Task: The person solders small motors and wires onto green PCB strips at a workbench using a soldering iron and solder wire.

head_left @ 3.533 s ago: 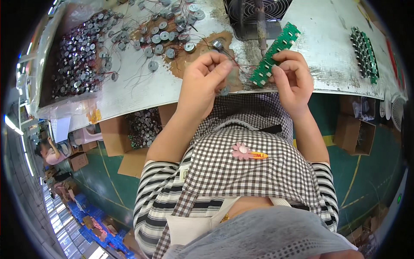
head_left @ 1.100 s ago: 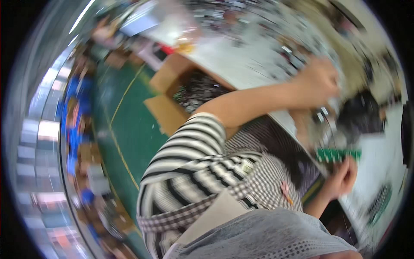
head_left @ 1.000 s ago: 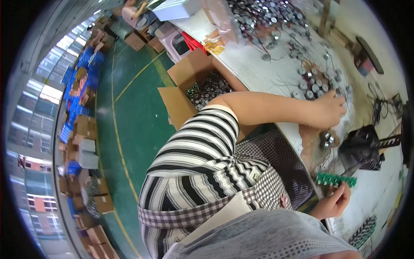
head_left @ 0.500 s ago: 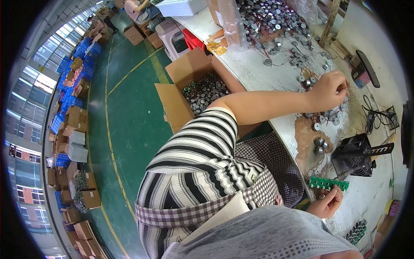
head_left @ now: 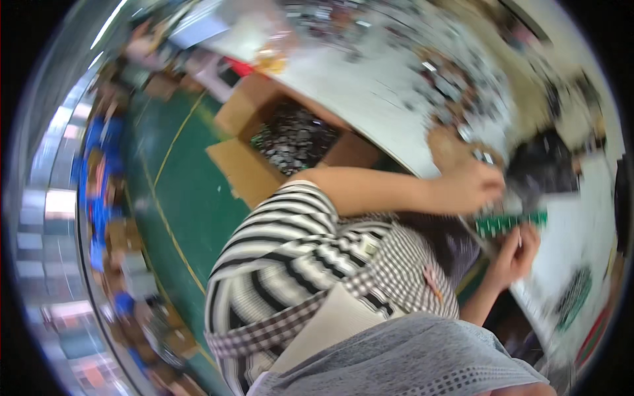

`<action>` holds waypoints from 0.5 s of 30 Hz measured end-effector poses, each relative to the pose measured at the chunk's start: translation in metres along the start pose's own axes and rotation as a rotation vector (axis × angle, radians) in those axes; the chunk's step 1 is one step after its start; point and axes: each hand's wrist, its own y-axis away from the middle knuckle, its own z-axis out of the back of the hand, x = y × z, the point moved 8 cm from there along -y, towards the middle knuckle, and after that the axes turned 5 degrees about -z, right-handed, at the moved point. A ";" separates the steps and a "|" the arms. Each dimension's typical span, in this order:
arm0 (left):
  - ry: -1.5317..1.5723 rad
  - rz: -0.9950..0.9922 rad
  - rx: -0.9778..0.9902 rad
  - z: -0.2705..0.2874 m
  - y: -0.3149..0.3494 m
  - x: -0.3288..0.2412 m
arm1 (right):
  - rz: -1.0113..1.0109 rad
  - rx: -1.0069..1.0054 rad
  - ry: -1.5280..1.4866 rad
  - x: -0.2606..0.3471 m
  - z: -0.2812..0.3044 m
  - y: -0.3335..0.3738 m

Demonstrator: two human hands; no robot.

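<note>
My left hand [head_left: 470, 189] has curled fingers, smeared by motion. It is over the table's near edge, just up and left of a green strip of circuit board [head_left: 508, 224]; whatever is between its fingers cannot be made out. My right hand [head_left: 518, 256] pinches the strip's lower edge with thumb and fingers, and the strip lies roughly level across the picture. Close above my left hand, small round silver motors [head_left: 485, 157] rest on the table [head_left: 389, 129]. Past the strip stands a black fan-like box [head_left: 543, 164].
Blurred motors with thin wires [head_left: 456, 79] are scattered over the far tabletop. An open cardboard box [head_left: 228, 168] full of motors stands on the green floor at left. A dark green bundle [head_left: 574, 298] lies at lower right. Blue crates [head_left: 99, 171] and cartons line the far left.
My left hand has come back from the scattered motors to beside the green strip. My right hand still holds the strip. The whole view has shifted and blurred.
</note>
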 end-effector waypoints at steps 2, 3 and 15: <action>0.104 0.225 0.123 -0.013 0.002 0.017 | 0.063 0.021 0.075 0.006 -0.002 0.000; 0.028 0.290 0.187 -0.017 0.004 0.022 | -0.096 0.050 -0.038 -0.004 -0.001 0.000; 0.223 0.291 0.237 -0.033 -0.003 0.014 | 0.023 0.015 -0.057 0.010 -0.001 0.000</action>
